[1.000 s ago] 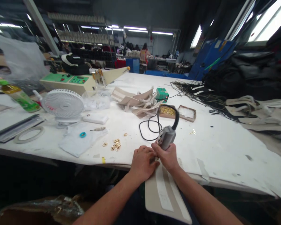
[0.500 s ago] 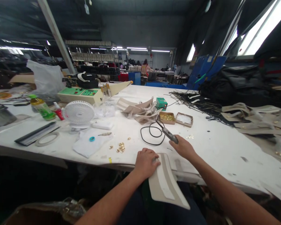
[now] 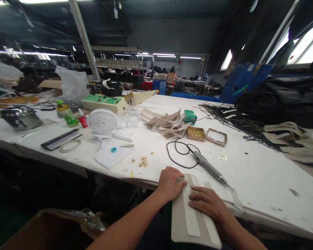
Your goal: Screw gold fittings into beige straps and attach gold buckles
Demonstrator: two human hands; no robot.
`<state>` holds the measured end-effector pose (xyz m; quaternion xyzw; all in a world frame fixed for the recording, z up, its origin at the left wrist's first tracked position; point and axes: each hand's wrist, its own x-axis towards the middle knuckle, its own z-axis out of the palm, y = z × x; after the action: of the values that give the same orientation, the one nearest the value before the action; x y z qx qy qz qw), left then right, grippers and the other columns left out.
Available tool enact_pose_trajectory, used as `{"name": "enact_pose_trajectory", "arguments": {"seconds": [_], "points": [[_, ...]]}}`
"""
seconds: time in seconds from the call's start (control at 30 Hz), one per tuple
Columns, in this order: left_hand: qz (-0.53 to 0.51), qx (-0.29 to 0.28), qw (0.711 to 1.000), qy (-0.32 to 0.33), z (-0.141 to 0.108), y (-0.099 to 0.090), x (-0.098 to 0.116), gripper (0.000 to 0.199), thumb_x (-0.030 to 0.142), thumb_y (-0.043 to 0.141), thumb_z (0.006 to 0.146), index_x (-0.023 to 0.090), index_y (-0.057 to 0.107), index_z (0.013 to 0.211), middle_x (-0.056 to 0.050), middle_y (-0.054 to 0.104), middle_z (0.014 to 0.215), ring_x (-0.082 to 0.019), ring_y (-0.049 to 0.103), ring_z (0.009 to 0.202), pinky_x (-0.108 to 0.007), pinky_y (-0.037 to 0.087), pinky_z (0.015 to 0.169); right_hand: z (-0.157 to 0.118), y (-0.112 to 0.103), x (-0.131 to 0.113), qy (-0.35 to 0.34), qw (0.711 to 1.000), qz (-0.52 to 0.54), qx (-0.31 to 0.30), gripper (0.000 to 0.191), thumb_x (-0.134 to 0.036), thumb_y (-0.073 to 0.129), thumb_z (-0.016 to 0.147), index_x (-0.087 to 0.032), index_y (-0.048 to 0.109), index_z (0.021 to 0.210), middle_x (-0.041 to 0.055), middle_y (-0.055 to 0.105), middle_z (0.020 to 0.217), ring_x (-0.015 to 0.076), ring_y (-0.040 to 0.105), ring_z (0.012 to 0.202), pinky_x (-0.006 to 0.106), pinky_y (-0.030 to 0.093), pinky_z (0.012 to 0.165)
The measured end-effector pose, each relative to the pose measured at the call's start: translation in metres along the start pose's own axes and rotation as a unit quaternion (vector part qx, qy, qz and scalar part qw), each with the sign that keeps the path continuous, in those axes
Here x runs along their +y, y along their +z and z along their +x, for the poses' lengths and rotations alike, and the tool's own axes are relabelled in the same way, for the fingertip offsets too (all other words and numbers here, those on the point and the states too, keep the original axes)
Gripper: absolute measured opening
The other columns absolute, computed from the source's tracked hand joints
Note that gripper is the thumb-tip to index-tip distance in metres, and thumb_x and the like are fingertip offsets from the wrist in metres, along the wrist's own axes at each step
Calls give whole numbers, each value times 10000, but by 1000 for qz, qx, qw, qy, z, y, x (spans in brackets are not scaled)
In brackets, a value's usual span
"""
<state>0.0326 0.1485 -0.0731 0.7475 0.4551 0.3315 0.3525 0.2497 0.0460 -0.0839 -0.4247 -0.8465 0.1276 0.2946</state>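
Note:
A beige, strap-shaped panel (image 3: 207, 227) with a white strip down its middle extends from the table's front edge toward me. My left hand (image 3: 170, 183) grips its far end, thumb on top. A small greyish spot shows by that thumb; I cannot tell what it is. My right hand (image 3: 208, 203) lies on the panel's right side with fingers stretched out. Beyond it, a grey corded hand tool (image 3: 210, 166) with a thin metal tip rests on the table, tip toward the front right. Gold-coloured metal pieces (image 3: 143, 161) lie in a small pile left of my hands.
Past the cord stand a box of small gold pieces (image 3: 195, 133), a box with white contents (image 3: 217, 137) and a green box (image 3: 190, 117). Beige pieces (image 3: 164, 121) are heaped beside them. A white fan (image 3: 102, 121) stands left; black cords (image 3: 240, 125) lie right.
My right hand has let go of the grey tool, which now lies on the table, and has come down onto the panel. My left hand keeps its hold. The view has turned slightly left.

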Motion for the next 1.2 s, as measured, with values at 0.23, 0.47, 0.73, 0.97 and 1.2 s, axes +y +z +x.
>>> {"name": "enact_pose_trajectory", "arguments": {"seconds": [0.23,0.47,0.73,0.97,1.2], "points": [[-498,60,852,-152,-76,-41,30,875,815,336,960,105,730,1286,-192,802,1052,-343,757,975,-455,582,891,76,-24,-72,295,874,373,-100,391,-561,704,912,-184,760,827,40,744,760,191,624,596,242,460,504],[-529,225,767,-285,-117,-54,-3,610,563,899,708,106,793,1098,-145,821,941,-320,780,847,-396,605,783,173,25,-35,227,918,309,-103,343,-469,664,925,-170,791,1037,72,780,956,229,725,797,290,560,680],[-521,230,751,-334,-128,-56,-20,582,530,922,684,113,793,1068,-155,824,943,-314,783,800,-392,611,760,264,99,32,245,967,64,-40,313,-321,640,930,-229,786,1190,81,739,1060,223,677,930,329,488,863],[-502,213,775,-319,-121,-60,-17,568,499,895,717,106,781,1110,-145,823,966,-290,772,807,-347,585,733,259,110,39,255,965,54,-9,109,-332,755,827,-232,782,862,42,726,984,197,638,869,298,436,769],[-409,250,825,-298,-124,-60,-17,486,479,834,764,99,801,1066,-123,822,961,-290,758,874,-350,577,811,195,80,-7,268,942,197,44,344,-504,682,893,-168,748,921,40,748,774,194,690,717,299,527,690]]}}
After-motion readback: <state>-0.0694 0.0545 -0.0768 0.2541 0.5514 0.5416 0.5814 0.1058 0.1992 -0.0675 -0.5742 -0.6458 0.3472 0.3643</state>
